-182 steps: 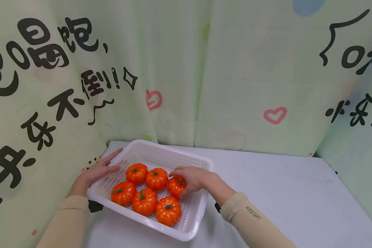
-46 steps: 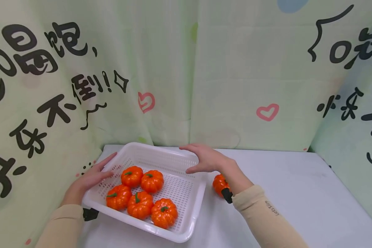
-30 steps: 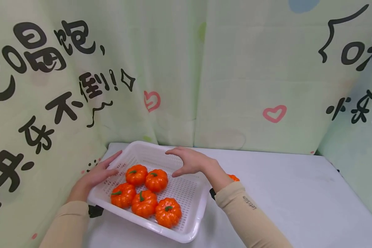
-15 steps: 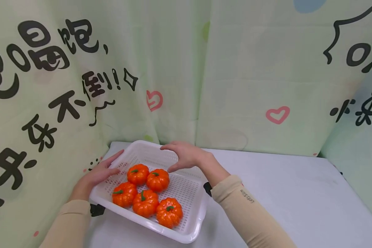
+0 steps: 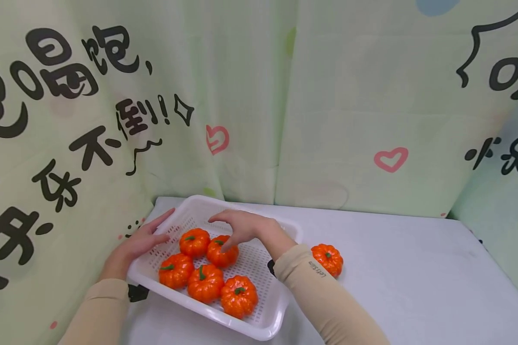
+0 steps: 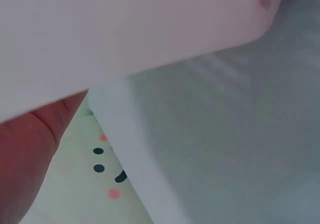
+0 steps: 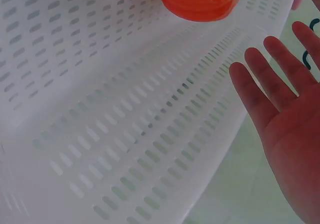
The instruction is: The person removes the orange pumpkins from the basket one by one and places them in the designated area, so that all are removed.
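Observation:
A white perforated plastic basket [image 5: 211, 312] sits tilted across the table, with several small glossy orange pumpkins with green stems in it. My left hand [image 5: 135, 247] rests along the basket's left rim, its fingers straight; the left wrist view has part of that hand [image 6: 32, 149] against the outer wall. Over the back-right pumpkin [image 5: 220, 256] hovers my right hand [image 5: 246, 229], fingers spread and thumb in front of the pumpkin; I cannot tell whether they touch. In the right wrist view that hand [image 7: 300, 134] has extended fingers and holds nothing.
One more pumpkin [image 5: 328, 260] lies on the white table [image 5: 406, 282] right of the basket, partly behind the right sleeve. A pale green curtain [image 5: 328, 120] with black lettering and hearts encloses the back and sides.
One pumpkin has gone from the basket's right side to the table on the right. My right hand, empty, has since moved left over the basket. The left hand stays at the rim.

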Demonstrator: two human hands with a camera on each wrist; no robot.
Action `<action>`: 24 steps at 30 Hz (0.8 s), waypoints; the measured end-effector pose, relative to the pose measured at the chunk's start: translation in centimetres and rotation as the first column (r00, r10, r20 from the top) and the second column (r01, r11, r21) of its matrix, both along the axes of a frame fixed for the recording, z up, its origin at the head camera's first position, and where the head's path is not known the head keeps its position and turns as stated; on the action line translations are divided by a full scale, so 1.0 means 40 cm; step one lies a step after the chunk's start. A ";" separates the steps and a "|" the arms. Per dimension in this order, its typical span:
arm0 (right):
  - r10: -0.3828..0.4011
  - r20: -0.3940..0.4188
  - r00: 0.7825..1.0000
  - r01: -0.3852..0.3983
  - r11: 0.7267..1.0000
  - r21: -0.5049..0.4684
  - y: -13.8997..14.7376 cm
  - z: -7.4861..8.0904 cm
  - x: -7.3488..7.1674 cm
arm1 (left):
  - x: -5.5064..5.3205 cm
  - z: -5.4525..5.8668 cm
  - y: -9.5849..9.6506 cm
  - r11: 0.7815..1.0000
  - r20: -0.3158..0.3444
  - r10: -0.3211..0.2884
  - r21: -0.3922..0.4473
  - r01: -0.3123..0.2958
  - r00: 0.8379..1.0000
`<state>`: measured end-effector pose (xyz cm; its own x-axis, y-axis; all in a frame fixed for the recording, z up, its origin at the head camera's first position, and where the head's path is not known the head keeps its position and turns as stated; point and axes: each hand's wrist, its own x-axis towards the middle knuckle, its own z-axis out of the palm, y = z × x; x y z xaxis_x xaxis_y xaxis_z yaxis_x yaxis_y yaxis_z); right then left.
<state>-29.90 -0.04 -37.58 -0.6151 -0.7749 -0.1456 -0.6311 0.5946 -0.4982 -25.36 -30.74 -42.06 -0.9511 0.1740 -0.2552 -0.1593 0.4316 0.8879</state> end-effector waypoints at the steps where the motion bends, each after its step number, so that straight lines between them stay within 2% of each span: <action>1: 0.008 0.003 1.000 -0.008 1.000 0.002 -0.004 -0.006 0.000 | 0.000 -0.001 0.000 1.000 -0.002 0.003 -0.006 -0.003 1.000; 4: 0.016 0.014 1.000 -0.016 0.999 0.027 -0.015 -0.020 0.001 | 0.000 -0.003 -0.002 1.000 -0.017 0.004 -0.024 -0.004 1.000; 11: -0.048 0.059 0.997 0.042 0.994 0.097 -0.019 -0.048 0.007 | 0.003 -0.002 0.005 1.000 -0.013 0.010 -0.002 -0.010 1.000; 17: -0.053 0.091 0.994 0.042 0.992 0.119 -0.022 -0.061 0.011 | 0.003 -0.005 0.005 1.000 -0.008 0.015 -0.004 -0.015 1.000; 24: -0.024 0.052 0.998 0.016 0.989 0.149 -0.030 -0.069 0.012 | 0.001 -0.005 0.005 1.000 0.008 0.018 0.025 -0.018 1.000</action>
